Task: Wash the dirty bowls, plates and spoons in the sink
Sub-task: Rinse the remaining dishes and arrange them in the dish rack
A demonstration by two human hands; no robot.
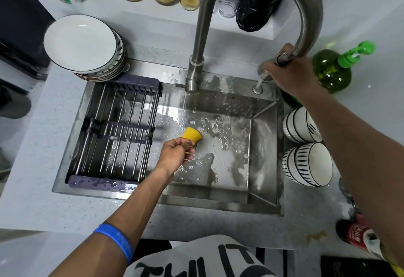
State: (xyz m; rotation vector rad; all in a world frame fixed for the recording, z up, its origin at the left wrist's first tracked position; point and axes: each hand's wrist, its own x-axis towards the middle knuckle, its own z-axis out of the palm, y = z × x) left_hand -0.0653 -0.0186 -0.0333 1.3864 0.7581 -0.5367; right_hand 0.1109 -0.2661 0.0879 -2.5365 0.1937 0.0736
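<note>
My left hand (176, 153) grips a yellow sponge (192, 134) low over the foamy floor of the steel sink (265, 145). My right hand (290, 73) is curled round the pull-out spray head (282, 58) of the tall faucet (203, 36), and water streams from it onto the sink's back right ledge. A stack of white plates (83, 45) stands on the counter at the back left. Two striped white bowls (306, 163) lie on their sides on the counter right of the sink. No dishes or spoons show inside the basin.
A dark drying rack (113, 132) spans the sink's left half. A green soap pump bottle (334, 69) stands at the back right. Jars and a black bag line the shelf behind the faucet. A red can (354, 233) lies near the counter's front right.
</note>
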